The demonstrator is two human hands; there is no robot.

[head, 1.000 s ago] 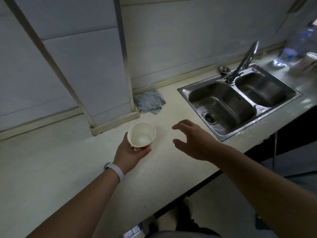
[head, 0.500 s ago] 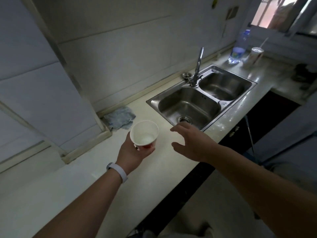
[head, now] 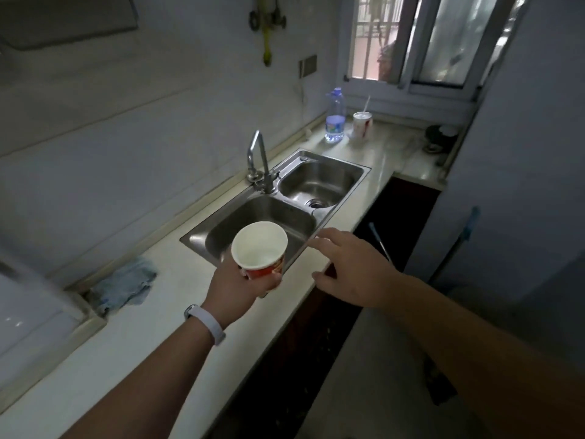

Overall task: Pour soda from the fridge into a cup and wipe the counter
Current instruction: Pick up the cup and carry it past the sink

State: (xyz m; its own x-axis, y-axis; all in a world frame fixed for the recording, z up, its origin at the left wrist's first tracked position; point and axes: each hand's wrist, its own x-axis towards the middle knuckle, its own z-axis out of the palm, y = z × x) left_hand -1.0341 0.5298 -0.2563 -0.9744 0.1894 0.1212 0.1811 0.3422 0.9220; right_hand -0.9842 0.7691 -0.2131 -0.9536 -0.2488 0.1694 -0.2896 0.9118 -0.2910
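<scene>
Centre of the frame, the left hand grips a red-and-white paper cup from below, fingers and thumb curled round its red lower wall, a white wristband on that wrist. The cup is upright, mouth open to the camera, white inside, and it is held in the air over the front edge of the pale stone counter, overlapping the near basin of the stainless steel double sink. Just to its right the right hand hovers with fingers spread and loosely bent, holding nothing, apart from the cup and above the counter's front edge. At the back of the sink stands a tall bent chrome tap. In the lower left, a crumpled blue-grey cloth lies on the counter against the wall. Up towards the upper right, on the far end of the counter below the window, a clear plastic bottle with a blue cap and blue label stands just beside a white cup with a straw. On the right edge of the frame rises a large pale flat surface; what it is cannot be told.
</scene>
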